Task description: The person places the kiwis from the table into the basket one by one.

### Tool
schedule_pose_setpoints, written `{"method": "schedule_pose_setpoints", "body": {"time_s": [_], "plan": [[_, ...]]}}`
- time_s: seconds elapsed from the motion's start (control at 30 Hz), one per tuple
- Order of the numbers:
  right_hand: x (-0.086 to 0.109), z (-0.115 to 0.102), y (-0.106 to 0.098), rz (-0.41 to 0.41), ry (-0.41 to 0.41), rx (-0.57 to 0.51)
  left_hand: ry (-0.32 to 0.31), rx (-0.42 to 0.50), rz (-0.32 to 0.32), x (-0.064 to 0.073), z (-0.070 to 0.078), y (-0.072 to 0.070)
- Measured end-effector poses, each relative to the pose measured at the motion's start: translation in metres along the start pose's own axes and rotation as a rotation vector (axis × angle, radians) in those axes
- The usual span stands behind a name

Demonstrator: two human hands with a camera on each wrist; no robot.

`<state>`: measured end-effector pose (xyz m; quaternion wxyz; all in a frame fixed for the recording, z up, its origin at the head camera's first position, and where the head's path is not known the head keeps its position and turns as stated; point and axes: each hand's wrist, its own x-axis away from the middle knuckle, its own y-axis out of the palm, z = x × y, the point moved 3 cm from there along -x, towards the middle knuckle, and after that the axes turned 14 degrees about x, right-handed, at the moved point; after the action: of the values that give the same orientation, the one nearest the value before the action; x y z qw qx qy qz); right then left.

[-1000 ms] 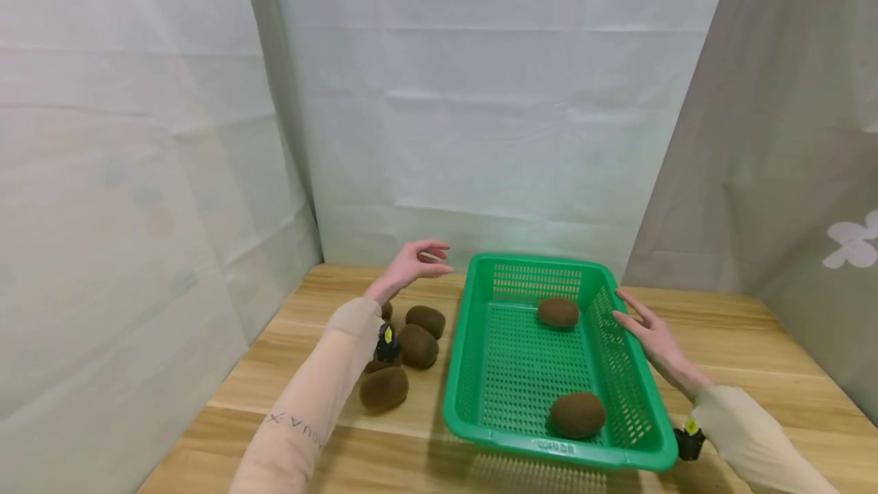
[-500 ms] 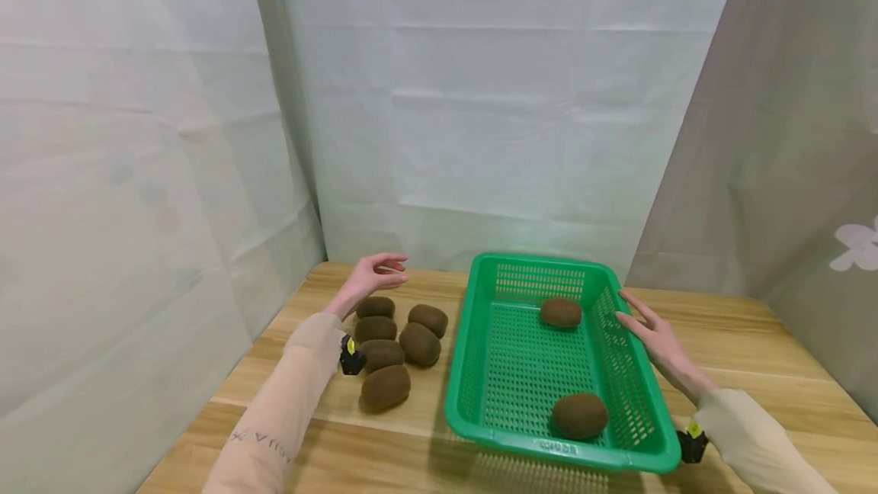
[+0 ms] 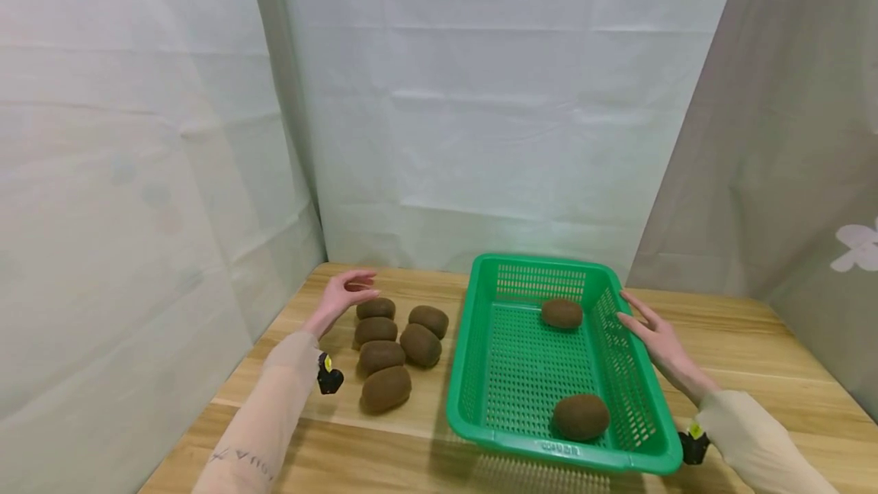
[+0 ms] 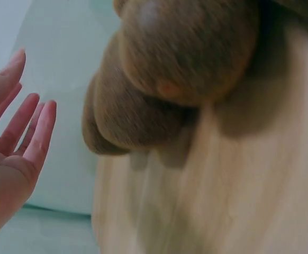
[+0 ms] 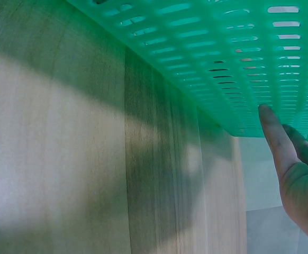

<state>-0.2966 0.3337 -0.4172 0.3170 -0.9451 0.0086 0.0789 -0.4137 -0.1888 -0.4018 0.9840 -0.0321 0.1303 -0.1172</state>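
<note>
Several brown, fuzzy kiwis lie in two rows on the wooden table. Just above the farthest kiwi hovers my left hand, fingers spread and slightly bent, holding nothing. The left wrist view shows that hand apart from the dark kiwis. A green plastic basket stands to the right of the rows. Inside it lie one kiwi at the back and another kiwi at the front. My right hand touches the basket's right side with extended fingers; in the right wrist view a fingertip meets the slotted outer wall.
Pale sheets hang behind the table and on both sides. The wooden tabletop extends right of the basket, and its back edge runs along the rear sheet. A dark wrist device sits on the left sleeve.
My left hand has moved left and slightly down, away from the basket toward the far end of the kiwi rows, uncovering the left row. The right hand stays at the basket's side.
</note>
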Motion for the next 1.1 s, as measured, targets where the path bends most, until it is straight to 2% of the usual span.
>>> {"method": "schedule_pose_setpoints", "body": {"time_s": [0.13,0.3,0.43,0.63,0.7,0.73,0.93,1.1], "plan": [[0.000,0.001,0.000,0.000,0.006,0.019,0.014,-0.121,0.027,0.005,-0.008,-0.010],[0.000,0.001,-0.001,0.009,0.006,0.024,-0.004,-0.214,0.071,0.009,-0.021,-0.022],[0.000,0.000,-0.001,0.010,0.005,0.026,-0.029,-0.188,0.065,0.009,-0.040,-0.029],[0.000,-0.001,-0.001,0.009,0.005,0.034,-0.165,-0.033,0.044,0.000,-0.075,-0.037],[0.000,-0.002,-0.001,0.010,0.003,0.037,-0.168,-0.002,0.030,0.000,-0.076,-0.037],[0.000,-0.002,-0.001,0.011,0.002,0.038,-0.149,0.003,0.016,0.001,-0.074,-0.035],[0.000,-0.002,0.000,0.004,0.000,0.038,-0.123,-0.025,-0.012,0.008,-0.061,-0.026],[0.000,-0.001,0.000,0.006,0.000,0.044,-0.174,-0.033,0.004,0.006,-0.057,-0.019]]}}
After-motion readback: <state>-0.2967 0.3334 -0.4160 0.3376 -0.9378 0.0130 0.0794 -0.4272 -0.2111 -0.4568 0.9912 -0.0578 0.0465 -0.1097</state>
